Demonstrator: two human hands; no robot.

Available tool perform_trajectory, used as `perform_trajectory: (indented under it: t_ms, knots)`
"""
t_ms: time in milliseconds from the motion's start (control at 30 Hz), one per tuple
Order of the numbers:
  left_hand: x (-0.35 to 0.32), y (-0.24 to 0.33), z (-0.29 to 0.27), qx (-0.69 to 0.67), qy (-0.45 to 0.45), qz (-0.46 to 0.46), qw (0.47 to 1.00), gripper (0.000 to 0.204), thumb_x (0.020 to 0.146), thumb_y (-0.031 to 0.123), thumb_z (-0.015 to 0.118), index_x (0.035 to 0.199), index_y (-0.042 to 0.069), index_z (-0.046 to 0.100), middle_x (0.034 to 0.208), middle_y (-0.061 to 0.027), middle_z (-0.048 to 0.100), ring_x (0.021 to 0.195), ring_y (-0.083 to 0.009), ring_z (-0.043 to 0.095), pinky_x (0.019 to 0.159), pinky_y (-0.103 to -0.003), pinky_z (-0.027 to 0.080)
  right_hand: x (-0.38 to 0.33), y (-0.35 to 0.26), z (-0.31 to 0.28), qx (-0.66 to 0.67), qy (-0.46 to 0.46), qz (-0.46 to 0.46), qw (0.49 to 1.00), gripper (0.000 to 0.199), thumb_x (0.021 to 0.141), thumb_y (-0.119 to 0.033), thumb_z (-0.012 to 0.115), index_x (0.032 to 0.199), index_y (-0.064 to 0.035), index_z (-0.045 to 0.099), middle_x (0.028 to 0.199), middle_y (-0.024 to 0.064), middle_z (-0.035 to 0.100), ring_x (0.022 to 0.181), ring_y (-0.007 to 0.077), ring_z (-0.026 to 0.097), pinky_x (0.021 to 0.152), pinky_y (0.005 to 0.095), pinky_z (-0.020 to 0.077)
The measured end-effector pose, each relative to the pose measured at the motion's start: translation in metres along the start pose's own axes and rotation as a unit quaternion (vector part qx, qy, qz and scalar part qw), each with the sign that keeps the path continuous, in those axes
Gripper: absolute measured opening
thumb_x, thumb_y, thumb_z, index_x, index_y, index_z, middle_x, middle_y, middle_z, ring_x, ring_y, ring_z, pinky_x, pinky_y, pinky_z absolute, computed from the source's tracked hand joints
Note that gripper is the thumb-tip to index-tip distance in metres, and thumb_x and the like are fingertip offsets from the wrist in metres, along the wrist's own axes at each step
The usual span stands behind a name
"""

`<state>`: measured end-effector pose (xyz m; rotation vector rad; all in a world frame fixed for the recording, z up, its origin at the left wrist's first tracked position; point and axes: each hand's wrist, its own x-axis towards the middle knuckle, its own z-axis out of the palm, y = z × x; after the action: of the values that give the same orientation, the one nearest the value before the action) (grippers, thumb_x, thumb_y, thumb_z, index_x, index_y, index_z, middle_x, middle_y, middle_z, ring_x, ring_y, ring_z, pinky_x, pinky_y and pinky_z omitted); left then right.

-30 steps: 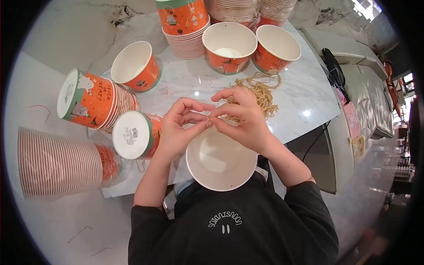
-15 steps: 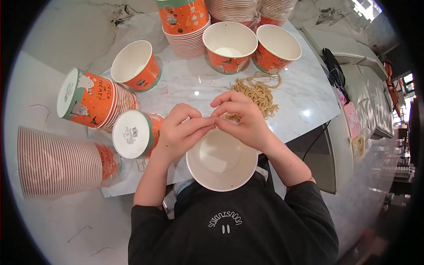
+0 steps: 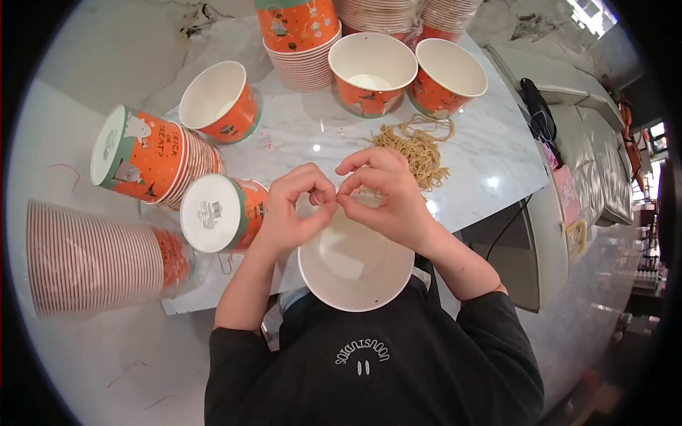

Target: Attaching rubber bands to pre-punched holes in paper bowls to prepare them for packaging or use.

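Left hand (image 3: 332, 204) and right hand (image 3: 341, 199) pinch, contents unclear, over a white-lined paper tub (image 3: 359, 277); twine (image 3: 419, 156) upper centre, nested tubs (image 3: 99, 259) left.

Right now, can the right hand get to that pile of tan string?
Probably yes: the pile of tan string lies on the table beyond the right hand, with nothing blocking, though that hand looks pinched shut.

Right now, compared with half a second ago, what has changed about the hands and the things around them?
The left hand has changed shape: its fingers, stretched toward the right hand before, now curl back to the left, toward the thumb. Any grip or release is too small to tell. The right hand stayed nearly the same, over the open bowl; the tan string pile stayed put.
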<state>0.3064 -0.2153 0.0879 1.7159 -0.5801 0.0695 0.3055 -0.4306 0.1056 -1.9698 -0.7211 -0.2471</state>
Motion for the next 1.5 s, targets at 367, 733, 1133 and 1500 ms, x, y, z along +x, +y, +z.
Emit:
perform_trajectory:
  t_ms: [367, 733, 1133, 1500]
  knots:
    - [-0.005, 0.01, 0.002, -0.308, 0.008, -0.28, 0.909, 0.01, 0.09, 0.01, 0.062, 0.085, 0.003, 0.066, 0.079, 0.0035, 0.063, 0.075, -0.0046, 0.054, 0.072, -0.022, 0.043, -0.002, 0.002, 0.007, 0.061, 0.0, 0.04, 0.997, 0.011, 0.08, -0.011, 0.079, 0.086, -0.0112, 0.069, 0.11, 0.0008, 0.066, 0.105, 0.0228, 0.061, 0.103, 0.0427, 0.0356]
    - [-0.007, 0.013, 0.003, -0.3, 0.039, -0.302, 0.904, 0.014, 0.096, 0.012, 0.067, 0.092, 0.001, 0.074, 0.084, -0.0016, 0.071, 0.076, -0.0069, 0.059, 0.074, -0.024, 0.048, -0.004, -0.016, 0.01, -0.192, 0.111, -0.106, 0.969, 0.02, 0.069, -0.005, 0.083, 0.082, -0.0128, 0.07, 0.105, -0.002, 0.069, 0.098, 0.0201, 0.067, 0.112, 0.0533, 0.032]
    - [-0.003, 0.008, -0.003, -0.261, 0.025, -0.285, 0.922, 0.009, 0.094, 0.006, 0.071, 0.1, 0.0, 0.072, 0.09, 0.0002, 0.071, 0.08, -0.0051, 0.06, 0.074, -0.021, 0.048, -0.004, -0.015, 0.005, -0.093, 0.037, -0.046, 0.994, 0.019, 0.078, -0.005, 0.077, 0.096, -0.0112, 0.075, 0.107, -0.0025, 0.069, 0.103, 0.0194, 0.064, 0.112, 0.0541, 0.0321]
    - [-0.004, 0.009, 0.001, -0.253, 0.006, -0.292, 0.922, 0.005, 0.097, 0.007, 0.067, 0.097, 0.002, 0.07, 0.09, 0.0034, 0.067, 0.083, -0.0034, 0.057, 0.076, -0.02, 0.046, -0.002, 0.0, 0.007, 0.14, 0.03, 0.114, 0.983, 0.008, 0.082, -0.009, 0.079, 0.09, -0.0078, 0.078, 0.102, 0.0014, 0.072, 0.103, 0.0207, 0.066, 0.104, 0.0399, 0.0386]
